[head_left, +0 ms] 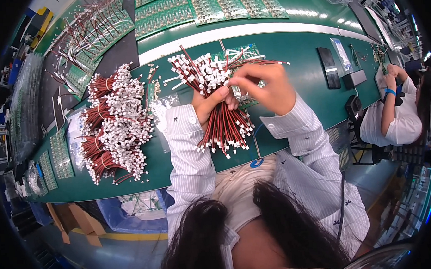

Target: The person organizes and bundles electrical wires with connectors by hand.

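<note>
A thick bundle of dark red wires with white plug connectors (225, 127) stands out above and below my left hand (207, 106), whose fingers are wrapped round its middle. At the bundle's upper right side, my right hand (271, 86) is closed in a pinch, thumb and forefinger together close to the left thumb. What sits between those fingertips is too small to make out. Behind the hands, more red wires (265, 62) lie over a green circuit board (250, 51). Left of my left arm are several tied bundles of the same connector wires (114, 124), stacked in a row.
Circuit board panels (210, 7) line the back of the green table (299, 73). Boards with upright wires (89, 58) are at the far left. A black phone (328, 68) and a grey box (354, 79) lie to the right. Beyond them sits another person (392, 112). A blue bin (132, 215) is below the table edge.
</note>
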A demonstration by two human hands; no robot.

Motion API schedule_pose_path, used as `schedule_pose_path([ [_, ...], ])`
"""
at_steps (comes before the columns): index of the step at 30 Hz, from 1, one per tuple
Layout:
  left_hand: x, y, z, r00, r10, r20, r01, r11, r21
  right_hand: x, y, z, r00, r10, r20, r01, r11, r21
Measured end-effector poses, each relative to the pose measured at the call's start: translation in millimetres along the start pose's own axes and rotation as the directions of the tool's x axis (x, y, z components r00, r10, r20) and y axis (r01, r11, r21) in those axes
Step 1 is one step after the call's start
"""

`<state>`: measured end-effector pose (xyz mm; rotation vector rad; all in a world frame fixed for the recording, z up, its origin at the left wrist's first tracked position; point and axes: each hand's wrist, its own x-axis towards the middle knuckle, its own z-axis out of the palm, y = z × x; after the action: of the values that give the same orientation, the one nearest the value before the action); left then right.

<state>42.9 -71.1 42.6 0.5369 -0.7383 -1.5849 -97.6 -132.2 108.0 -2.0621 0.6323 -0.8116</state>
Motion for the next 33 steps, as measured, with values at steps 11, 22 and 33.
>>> schedule_pose_path([
  [11,5.0,-1.5,1.4,0.996,0.085,-0.009,-0.085,0.996,-0.042,-12.0,-25.4,-15.9,0.911,0.036,-0.41,0.138,0.912,0.387],
  [22,4.0,-0.3,-8.2,0.988,0.112,-0.108,-0.126,0.983,-0.137,-27.4,-38.4,-25.1,0.956,-0.276,-0.1,0.291,0.937,0.195],
  [33,2.2,4.6,-16.3,0.982,0.128,-0.14,-0.147,0.98,-0.133,-63.2,-22.5,-18.1,0.968,-0.249,0.022,0.248,0.968,0.034],
])
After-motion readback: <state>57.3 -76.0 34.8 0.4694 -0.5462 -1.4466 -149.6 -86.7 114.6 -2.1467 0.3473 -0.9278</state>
